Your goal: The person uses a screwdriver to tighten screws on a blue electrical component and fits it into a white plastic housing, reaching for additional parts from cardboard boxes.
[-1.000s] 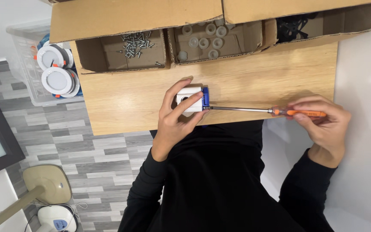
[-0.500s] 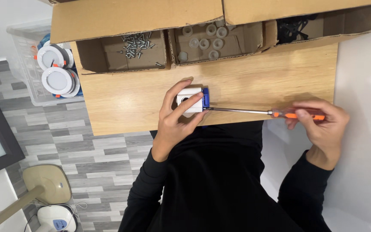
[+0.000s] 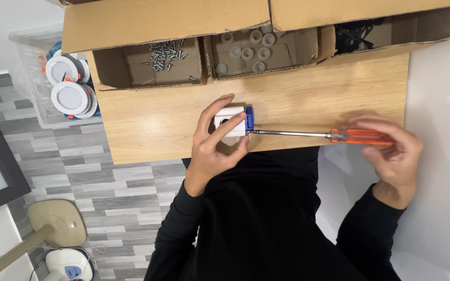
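Note:
My left hand point(image 3: 215, 144) grips a small white box-shaped part with a blue end point(image 3: 231, 121), held on the wooden table point(image 3: 152, 125) near its front edge. My right hand point(image 3: 391, 151) holds the orange handle of a long screwdriver point(image 3: 334, 136). The metal shaft runs level to the left and its tip meets the blue end of the white part.
Cardboard boxes line the table's far edge: one with loose screws point(image 3: 165, 54), one with several round clear parts point(image 3: 248, 49), one with black items point(image 3: 358, 34). A clear bin with round white lamps point(image 3: 69, 86) stands on the floor at left, a fan base point(image 3: 58, 221) lower left.
My right hand has turned slightly on the screwdriver handle, fingers shifting; the left hand and white part stay in place.

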